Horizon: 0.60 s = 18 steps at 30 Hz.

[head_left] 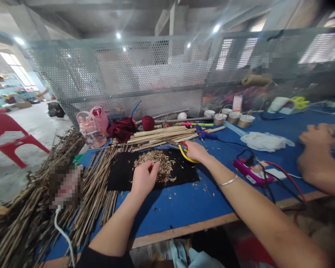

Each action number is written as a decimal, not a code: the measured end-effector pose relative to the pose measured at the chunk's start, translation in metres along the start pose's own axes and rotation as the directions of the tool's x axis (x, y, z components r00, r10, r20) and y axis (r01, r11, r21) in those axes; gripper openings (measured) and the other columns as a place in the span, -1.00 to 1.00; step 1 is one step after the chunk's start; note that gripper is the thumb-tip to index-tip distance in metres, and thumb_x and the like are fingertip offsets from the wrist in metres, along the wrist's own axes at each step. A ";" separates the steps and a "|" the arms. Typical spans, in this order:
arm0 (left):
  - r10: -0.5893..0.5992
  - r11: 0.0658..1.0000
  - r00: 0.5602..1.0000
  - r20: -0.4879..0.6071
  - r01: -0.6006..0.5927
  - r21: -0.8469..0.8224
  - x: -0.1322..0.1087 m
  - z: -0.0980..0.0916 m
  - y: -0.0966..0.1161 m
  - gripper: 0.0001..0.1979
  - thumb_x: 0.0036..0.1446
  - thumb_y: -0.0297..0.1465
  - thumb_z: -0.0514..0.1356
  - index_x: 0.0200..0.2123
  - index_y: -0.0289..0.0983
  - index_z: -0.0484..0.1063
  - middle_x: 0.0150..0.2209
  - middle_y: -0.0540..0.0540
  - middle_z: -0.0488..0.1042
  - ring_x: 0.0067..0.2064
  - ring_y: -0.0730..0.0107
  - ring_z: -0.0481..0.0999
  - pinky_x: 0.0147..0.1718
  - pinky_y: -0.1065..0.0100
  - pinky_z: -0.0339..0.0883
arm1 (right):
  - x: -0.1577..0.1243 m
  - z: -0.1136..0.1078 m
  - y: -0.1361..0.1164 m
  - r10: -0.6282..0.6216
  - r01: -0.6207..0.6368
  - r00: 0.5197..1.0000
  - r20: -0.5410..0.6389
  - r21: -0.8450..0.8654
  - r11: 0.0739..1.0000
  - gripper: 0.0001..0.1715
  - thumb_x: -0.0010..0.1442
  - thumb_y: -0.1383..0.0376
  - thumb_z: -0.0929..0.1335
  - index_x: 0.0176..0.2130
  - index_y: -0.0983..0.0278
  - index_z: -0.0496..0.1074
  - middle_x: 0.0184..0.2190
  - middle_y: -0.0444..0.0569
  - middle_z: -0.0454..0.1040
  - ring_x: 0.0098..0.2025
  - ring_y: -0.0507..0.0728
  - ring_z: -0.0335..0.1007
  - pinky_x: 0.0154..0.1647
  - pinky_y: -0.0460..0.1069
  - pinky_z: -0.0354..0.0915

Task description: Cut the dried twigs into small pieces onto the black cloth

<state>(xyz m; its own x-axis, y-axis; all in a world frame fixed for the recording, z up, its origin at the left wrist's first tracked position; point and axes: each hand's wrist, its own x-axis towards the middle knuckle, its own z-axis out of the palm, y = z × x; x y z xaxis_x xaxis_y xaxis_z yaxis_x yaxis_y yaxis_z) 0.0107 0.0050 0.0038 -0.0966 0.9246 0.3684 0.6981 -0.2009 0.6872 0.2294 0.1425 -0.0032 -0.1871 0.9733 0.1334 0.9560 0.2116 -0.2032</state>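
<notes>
My left hand (144, 178) rests on a black cloth (120, 175), fingers curled in a pinch at the edge of a heap of small wood chips (156, 163); what it pinches is too small to name. My right hand (195, 151) is closed round yellow-handled scissors (184, 153) just beyond the cloth, blades pointing left toward a row of peeled sticks (162, 134). A silver bangle (228, 181) sits on my right wrist.
Several thin dry stalks (44, 201) pile over the blue table (178, 204) at left. A pink device with cables (251, 173), white cloth (264, 141), small bowls (234, 117), a pink bag (93, 124) and red yarn (147, 123) lie around. Another person's arm (318, 160) rests at right. Perforated screen behind.
</notes>
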 end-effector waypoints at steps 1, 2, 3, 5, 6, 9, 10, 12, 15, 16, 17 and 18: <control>0.023 1.000 0.999 0.035 -0.023 -0.018 -0.002 0.001 0.004 -0.60 0.13 -0.14 -0.02 -0.61 -0.27 0.29 -0.67 0.06 0.23 -0.58 0.52 0.19 -0.55 0.47 -0.01 | 0.000 0.003 0.006 -0.002 0.002 1.000 0.012 0.002 1.000 -0.83 -0.06 0.45 0.30 -0.36 0.27 0.33 -0.37 0.04 0.48 -0.35 0.12 0.36 -0.48 -0.08 0.01; 0.043 0.999 0.996 0.072 -0.040 -0.035 -0.005 0.001 0.007 -0.60 0.13 -0.15 -0.02 -0.61 -0.27 0.30 -0.66 0.06 0.24 -0.57 0.52 0.20 -0.55 0.47 0.00 | 0.000 0.006 0.010 -0.003 0.003 1.000 0.017 0.007 1.000 -0.84 -0.05 0.44 0.30 -0.36 0.27 0.32 -0.37 0.02 0.47 -0.36 0.11 0.35 -0.47 -0.09 0.02; 0.066 0.997 0.991 0.120 -0.060 -0.053 -0.007 0.002 0.010 -0.61 0.14 -0.17 -0.01 -0.60 -0.27 0.31 -0.65 0.05 0.27 -0.56 0.52 0.22 -0.54 0.47 0.02 | -0.001 0.009 0.014 -0.002 0.002 1.000 0.015 0.015 1.000 -0.85 -0.04 0.43 0.29 -0.35 0.27 0.32 -0.38 0.01 0.47 -0.36 0.10 0.34 -0.46 -0.09 0.02; 0.120 0.991 0.966 0.228 -0.103 -0.087 -0.010 0.003 0.016 -0.64 0.15 -0.21 -0.02 -0.57 -0.27 0.36 -0.60 0.02 0.35 -0.52 0.50 0.28 -0.51 0.47 0.06 | -0.002 0.014 0.018 0.004 -0.004 1.000 0.001 0.030 1.000 -0.85 -0.02 0.43 0.28 -0.35 0.27 0.31 -0.39 -0.01 0.46 -0.37 0.09 0.33 -0.45 -0.10 0.03; 0.141 0.988 0.950 0.279 -0.118 -0.098 -0.012 0.003 0.017 -0.65 0.16 -0.23 -0.02 -0.55 -0.26 0.37 -0.58 0.01 0.37 -0.50 0.49 0.30 -0.50 0.47 0.08 | -0.002 0.016 0.020 0.009 -0.009 1.000 -0.005 0.037 0.999 -0.85 -0.02 0.43 0.28 -0.35 0.27 0.30 -0.40 -0.02 0.46 -0.37 0.08 0.33 -0.44 -0.10 0.03; 0.166 0.985 0.911 0.379 -0.134 -0.109 -0.014 0.004 0.021 -0.67 0.17 -0.24 -0.02 -0.51 -0.24 0.40 -0.53 -0.02 0.42 -0.47 0.45 0.35 -0.47 0.46 0.12 | 0.000 0.019 0.022 0.026 -0.025 1.000 -0.015 0.049 0.998 -0.85 -0.05 0.44 0.29 -0.37 0.27 0.30 -0.43 -0.02 0.45 -0.39 0.09 0.33 -0.45 -0.10 0.03; 0.163 0.985 0.906 0.391 -0.130 -0.110 -0.015 0.004 0.021 -0.68 0.17 -0.24 -0.02 -0.49 -0.23 0.41 -0.51 -0.02 0.44 -0.45 0.44 0.37 -0.45 0.45 0.14 | 0.000 0.019 0.023 0.029 -0.028 0.999 -0.015 0.053 0.998 -0.85 -0.07 0.44 0.30 -0.38 0.27 0.30 -0.44 -0.02 0.45 -0.40 0.09 0.33 -0.45 -0.10 0.03; 0.150 0.987 0.906 0.397 -0.114 -0.114 -0.015 0.005 0.021 -0.71 0.16 -0.25 -0.02 -0.42 -0.21 0.43 -0.45 -0.04 0.47 -0.39 0.40 0.41 -0.40 0.44 0.18 | 0.001 0.019 0.023 0.032 -0.031 0.999 -0.014 0.063 0.998 -0.85 -0.08 0.44 0.31 -0.40 0.27 0.30 -0.45 -0.02 0.44 -0.40 0.09 0.33 -0.45 -0.10 0.03; 0.124 0.991 0.894 0.431 -0.093 -0.093 -0.016 0.007 0.018 -0.76 0.15 -0.26 0.01 -0.29 -0.19 0.44 -0.39 -0.05 0.49 -0.35 0.36 0.43 -0.35 0.40 0.22 | 0.001 0.016 0.023 0.053 -0.051 0.998 -0.034 0.076 0.996 -0.85 -0.06 0.43 0.29 -0.37 0.27 0.29 -0.44 -0.03 0.44 -0.39 0.08 0.33 -0.46 -0.10 0.03; 0.120 0.993 0.880 0.459 -0.097 -0.073 -0.017 0.008 0.017 -0.77 0.13 -0.26 0.03 -0.27 -0.19 0.43 -0.38 -0.06 0.49 -0.35 0.35 0.44 -0.35 0.39 0.23 | 0.000 0.014 0.023 0.069 -0.064 0.996 -0.053 0.080 0.995 -0.84 -0.04 0.43 0.29 -0.35 0.27 0.28 -0.42 -0.03 0.44 -0.38 0.09 0.33 -0.45 -0.10 0.04; 0.120 0.993 0.863 0.490 -0.109 -0.051 -0.017 0.009 0.015 -0.78 0.11 -0.26 0.05 -0.26 -0.19 0.43 -0.38 -0.06 0.49 -0.36 0.33 0.44 -0.36 0.38 0.23 | 0.000 0.013 0.022 0.085 -0.078 0.993 -0.079 0.089 0.993 -0.83 -0.04 0.42 0.28 -0.33 0.27 0.28 -0.40 -0.02 0.44 -0.37 0.09 0.33 -0.45 -0.10 0.04; 0.121 0.992 0.847 0.517 -0.123 -0.029 -0.018 0.010 0.013 -0.78 0.09 -0.26 0.07 -0.26 -0.20 0.43 -0.37 -0.06 0.49 -0.36 0.32 0.44 -0.36 0.37 0.23 | -0.001 0.011 0.022 0.101 -0.090 0.989 -0.107 0.102 0.991 -0.82 -0.03 0.41 0.28 -0.32 0.27 0.27 -0.38 -0.01 0.43 -0.36 0.09 0.33 -0.44 -0.10 0.05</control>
<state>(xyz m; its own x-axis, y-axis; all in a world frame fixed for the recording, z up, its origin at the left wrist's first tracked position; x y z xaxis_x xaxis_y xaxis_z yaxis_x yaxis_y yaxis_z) 0.0287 -0.0107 -0.0005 0.3693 0.9266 0.0715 0.6835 -0.3229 0.6547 0.2481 0.1473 -0.0187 -0.0644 0.9745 0.2151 0.9410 0.1310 -0.3120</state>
